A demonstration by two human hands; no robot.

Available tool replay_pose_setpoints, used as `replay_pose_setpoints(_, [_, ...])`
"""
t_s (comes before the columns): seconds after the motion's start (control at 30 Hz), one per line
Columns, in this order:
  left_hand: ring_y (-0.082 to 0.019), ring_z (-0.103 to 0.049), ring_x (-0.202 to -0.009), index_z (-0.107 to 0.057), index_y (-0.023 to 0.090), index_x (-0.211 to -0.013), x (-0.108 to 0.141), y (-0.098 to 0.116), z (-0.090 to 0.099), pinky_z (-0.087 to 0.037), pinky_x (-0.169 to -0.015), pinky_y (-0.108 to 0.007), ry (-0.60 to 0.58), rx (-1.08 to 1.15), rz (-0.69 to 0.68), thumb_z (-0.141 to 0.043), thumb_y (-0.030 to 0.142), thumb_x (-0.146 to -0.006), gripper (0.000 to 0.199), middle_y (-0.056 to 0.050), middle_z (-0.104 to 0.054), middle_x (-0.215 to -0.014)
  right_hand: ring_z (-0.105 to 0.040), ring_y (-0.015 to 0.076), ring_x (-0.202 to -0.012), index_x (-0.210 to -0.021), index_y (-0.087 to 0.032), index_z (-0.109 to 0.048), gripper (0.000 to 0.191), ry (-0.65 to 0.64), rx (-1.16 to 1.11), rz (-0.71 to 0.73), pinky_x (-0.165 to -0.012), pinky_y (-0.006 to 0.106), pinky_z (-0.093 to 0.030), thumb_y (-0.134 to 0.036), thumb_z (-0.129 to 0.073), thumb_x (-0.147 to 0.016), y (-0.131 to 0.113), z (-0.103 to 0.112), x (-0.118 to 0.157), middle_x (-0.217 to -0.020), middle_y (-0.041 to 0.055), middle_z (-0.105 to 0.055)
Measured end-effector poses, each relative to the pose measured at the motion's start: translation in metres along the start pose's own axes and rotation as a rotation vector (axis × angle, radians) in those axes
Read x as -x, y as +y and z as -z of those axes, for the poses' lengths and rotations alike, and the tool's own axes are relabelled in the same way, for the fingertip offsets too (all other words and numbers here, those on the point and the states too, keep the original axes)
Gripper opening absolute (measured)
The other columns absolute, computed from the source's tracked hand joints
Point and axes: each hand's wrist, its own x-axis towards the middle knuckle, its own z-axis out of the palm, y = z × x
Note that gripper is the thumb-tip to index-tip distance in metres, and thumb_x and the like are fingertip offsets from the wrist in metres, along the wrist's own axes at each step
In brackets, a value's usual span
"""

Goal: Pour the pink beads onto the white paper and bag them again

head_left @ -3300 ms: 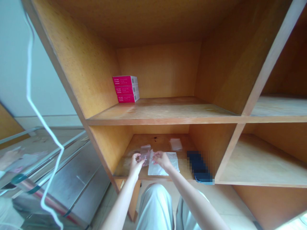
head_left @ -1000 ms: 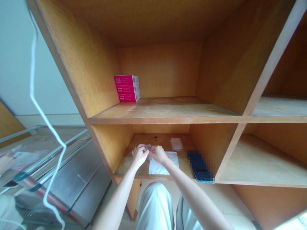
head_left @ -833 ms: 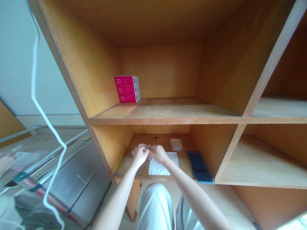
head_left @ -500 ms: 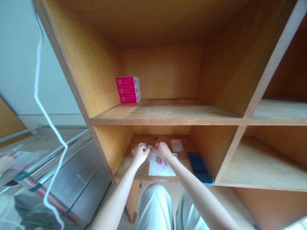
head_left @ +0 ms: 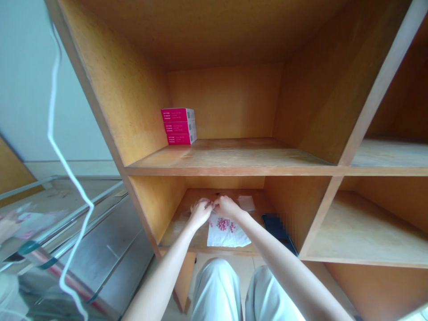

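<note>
On the lower shelf, a white cloth or paper (head_left: 227, 238) lies near the front edge, with several small pink beads (head_left: 223, 224) on it. My left hand (head_left: 201, 211) is closed just beyond its upper left corner, fingertips pinched together. Close against it, my right hand (head_left: 226, 207) is closed too, over the sheet's far edge. The fingertips of both hands meet; what they hold between them is too small to make out. A small clear or white packet (head_left: 246, 203) lies behind my right hand.
Three stacked pink boxes (head_left: 179, 127) stand on the upper shelf at left. A dark flat object (head_left: 277, 228) lies at the lower shelf's right. A white cable (head_left: 72, 178) hangs at left, before a glass case.
My hands have come closer together, the left moving right and slightly up. More of the pink beads and the sheet's right side now show.
</note>
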Motion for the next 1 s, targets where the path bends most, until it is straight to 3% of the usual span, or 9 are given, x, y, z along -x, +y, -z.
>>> replay_pose_setpoints(0.2, [-0.018, -0.057, -0.084, -0.061, 0.017, -0.074, 0.003, -0.001, -0.005, -0.038, -0.072, -0.027, -0.056, 0.033, -0.021, -0.038, 0.023, -0.079, 0.024, -0.005, -0.063, -0.084, -0.056, 0.0127, -0.056, -0.059, -0.014, -0.067, 0.017, -0.169, 0.137, -0.031, -0.051, 0.019, -0.032, -0.011, -0.052, -0.066, 0.002, 0.009, -0.003, -0.058, 0.0042, -0.065])
replay_pose_setpoints(0.4, [-0.016, -0.054, -0.077, -0.057, 0.018, -0.064, 0.004, 0.002, -0.008, -0.037, -0.071, -0.026, -0.054, 0.027, -0.112, -0.038, 0.019, -0.077, 0.023, -0.003, -0.059, -0.075, -0.062, 0.0144, -0.071, -0.075, -0.019, -0.07, 0.029, -0.258, 0.077, -0.047, -0.057, 0.017, -0.039, -0.003, -0.049, -0.064, 0.017, -0.001, -0.004, -0.076, 0.0025, -0.07])
replay_pose_setpoints(0.57, [-0.014, -0.052, -0.077, -0.054, 0.018, -0.061, 0.004, 0.002, -0.012, -0.038, -0.071, -0.025, -0.087, 0.185, -0.218, -0.036, 0.018, -0.077, 0.024, -0.003, -0.057, -0.081, -0.057, 0.0129, -0.057, -0.066, -0.014, -0.069, 0.021, -0.342, 0.124, -0.067, -0.049, 0.019, -0.036, -0.004, -0.05, -0.065, 0.015, 0.001, -0.006, -0.066, 0.0047, -0.068])
replay_pose_setpoints(0.7, [-0.015, -0.053, -0.082, -0.052, 0.018, -0.06, 0.006, -0.005, -0.015, -0.038, -0.075, -0.025, -0.062, 0.358, -0.223, -0.037, 0.02, -0.077, 0.023, -0.003, -0.057, -0.085, -0.054, 0.0114, -0.053, -0.06, -0.013, -0.068, 0.016, -0.304, -0.058, -0.067, -0.048, 0.018, -0.035, -0.007, -0.054, -0.063, 0.019, 0.005, -0.003, -0.057, 0.0013, -0.065])
replay_pose_setpoints(0.8, [-0.016, -0.054, -0.085, -0.055, 0.018, -0.069, 0.013, -0.013, -0.019, -0.039, -0.076, -0.026, 0.093, 0.515, -0.108, -0.043, 0.025, -0.076, 0.016, -0.004, -0.059, -0.089, -0.055, 0.0124, -0.05, -0.058, -0.013, -0.069, 0.012, -0.199, -0.23, -0.204, -0.047, 0.019, -0.037, -0.016, -0.058, -0.064, 0.028, 0.005, 0.001, -0.05, 0.0018, -0.062])
replay_pose_setpoints(0.9, [-0.012, -0.054, -0.062, -0.054, 0.018, -0.068, 0.022, -0.027, -0.026, -0.04, -0.06, -0.023, 0.173, 0.698, 0.111, -0.045, 0.033, -0.076, 0.02, -0.001, -0.059, -0.069, -0.056, 0.0128, -0.048, -0.058, -0.013, -0.069, 0.016, -0.101, -0.425, -0.302, -0.045, 0.02, -0.039, -0.026, -0.063, -0.063, 0.037, 0.006, 0.002, -0.051, 0.003, -0.063])
replay_pose_setpoints(0.97, [-0.008, -0.045, -0.043, -0.052, 0.016, -0.062, 0.028, -0.038, -0.033, -0.033, -0.045, -0.021, 0.084, 0.828, 0.226, -0.048, 0.037, -0.074, 0.024, 0.001, -0.055, -0.059, -0.057, 0.0133, -0.051, -0.062, -0.013, -0.069, 0.02, -0.037, -0.548, -0.319, -0.045, 0.02, -0.041, -0.032, -0.065, -0.062, 0.04, 0.009, 0.002, -0.057, 0.0036, -0.065])
replay_pose_setpoints(1.0, [-0.006, -0.041, -0.038, -0.053, 0.015, -0.062, 0.031, -0.043, -0.036, -0.028, -0.04, -0.02, -0.024, 0.901, 0.274, -0.048, 0.037, -0.074, 0.026, 0.001, -0.055, -0.057, -0.058, 0.0135, -0.052, -0.063, -0.013, -0.07, 0.022, -0.01, -0.6, -0.325, -0.046, 0.021, -0.042, -0.035, -0.065, -0.061, 0.041, 0.01, 0.002, -0.06, 0.0038, -0.066])
